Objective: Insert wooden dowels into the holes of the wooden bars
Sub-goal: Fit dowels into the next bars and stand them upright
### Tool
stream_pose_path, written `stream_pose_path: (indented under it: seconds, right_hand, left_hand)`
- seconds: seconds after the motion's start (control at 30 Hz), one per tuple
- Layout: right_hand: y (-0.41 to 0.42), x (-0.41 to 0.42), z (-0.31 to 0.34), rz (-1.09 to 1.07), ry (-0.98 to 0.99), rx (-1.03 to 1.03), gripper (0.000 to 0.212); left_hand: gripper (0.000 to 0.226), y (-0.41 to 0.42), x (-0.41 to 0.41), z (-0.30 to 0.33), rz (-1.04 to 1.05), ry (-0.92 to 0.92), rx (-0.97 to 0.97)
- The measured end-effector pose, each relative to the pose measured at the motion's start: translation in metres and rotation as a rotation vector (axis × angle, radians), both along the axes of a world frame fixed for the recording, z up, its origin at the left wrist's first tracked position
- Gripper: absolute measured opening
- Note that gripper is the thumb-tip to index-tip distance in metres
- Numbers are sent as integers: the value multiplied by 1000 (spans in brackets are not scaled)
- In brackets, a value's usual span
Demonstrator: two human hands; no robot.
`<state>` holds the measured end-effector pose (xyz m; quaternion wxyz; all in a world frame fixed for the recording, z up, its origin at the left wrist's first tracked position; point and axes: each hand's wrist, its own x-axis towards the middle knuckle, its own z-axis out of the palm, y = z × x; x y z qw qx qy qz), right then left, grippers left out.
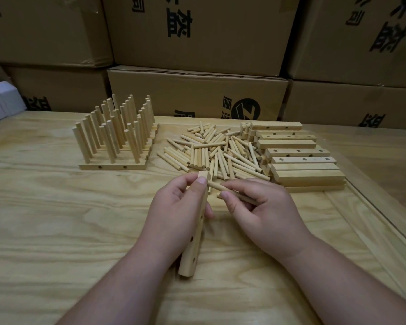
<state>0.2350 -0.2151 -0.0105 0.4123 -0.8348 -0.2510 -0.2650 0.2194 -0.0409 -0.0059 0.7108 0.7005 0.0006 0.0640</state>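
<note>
Light was dim and even – soft shadows lay under the hands (220,212). Wide-angle bending curved the edges; the cardboard boxes (197,31) looked slightly soft.

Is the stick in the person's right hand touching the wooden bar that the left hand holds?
Touching, it seems: in the head view the dowel tip meets the bar beside the left thumb, with no gap showing.

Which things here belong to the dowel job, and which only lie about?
Part of the job:
- bar in the left hand
- dowel in the right hand
- loose dowels pile
- stack of empty bars
- finished bars with upright dowels

Only lying about:
- cardboard boxes
- white box
</note>
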Motion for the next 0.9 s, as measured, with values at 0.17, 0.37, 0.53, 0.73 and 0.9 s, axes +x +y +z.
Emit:
stream_pose_path:
  seconds: [0.17, 0.37, 0.53, 0.73, 0.9]
  right_hand:
    - [-2, -1, 4, -5, -34, -51, 18]
    - [0, -7, 10, 39, -62, -108, 14]
    - [0, -11, 19, 83, -14, -189, 19]
    - [-3, -16, 38, 103, 97, -307, 30]
    - [-2, -18, 41, 91, 208, -319, 26]
  left_hand:
    - [19, 4, -1, 3, -49, 19, -1]
    - [44, 5, -2, 3, -30, 31, 46]
    - [56, 7, -2, 3, 18, 44, 120]
    - [57, 4, -5, 3, 30, 32, 174]
    - [48, 2, -4, -1, 13, 4, 244]
